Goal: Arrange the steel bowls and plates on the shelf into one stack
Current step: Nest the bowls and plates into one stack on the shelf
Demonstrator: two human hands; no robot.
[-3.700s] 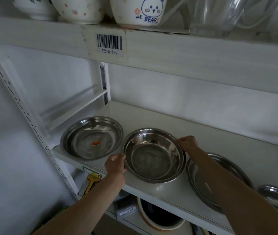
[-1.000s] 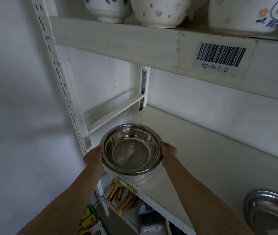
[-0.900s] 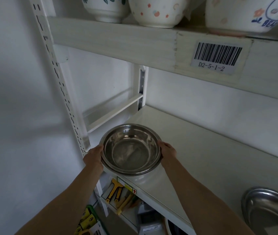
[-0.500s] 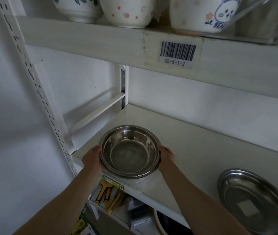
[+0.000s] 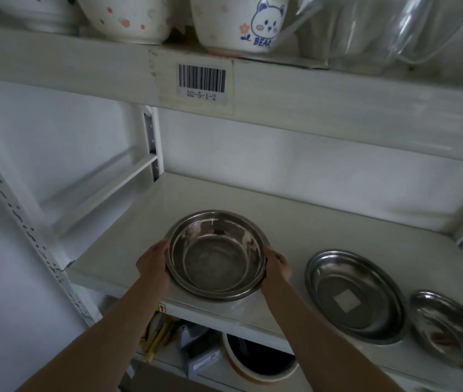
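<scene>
A stack of nested steel bowls (image 5: pixel 215 254) sits near the front edge of the white shelf (image 5: pixel 295 222). My left hand (image 5: pixel 152 260) grips the stack's left rim and my right hand (image 5: pixel 277 264) grips its right rim. To the right lies a large steel plate (image 5: pixel 354 295) with a square sticker mark in its middle. A smaller steel plate (image 5: pixel 450 326) lies further right, partly cut off by the frame.
The upper shelf carries ceramic bowls (image 5: pixel 128 18), a bear-print bowl (image 5: pixel 238 24) and clear plastic containers (image 5: pixel 408 29). A perforated white upright (image 5: pixel 12 210) stands at left. Below the shelf are a round pot (image 5: pixel 258 360) and yellow-handled tools (image 5: pixel 156 332).
Since the first frame the bowl stack has moved left onto the steel dish that lay there. Over the last second the view has shifted right, revealing both plates; my hands stay on the rims.
</scene>
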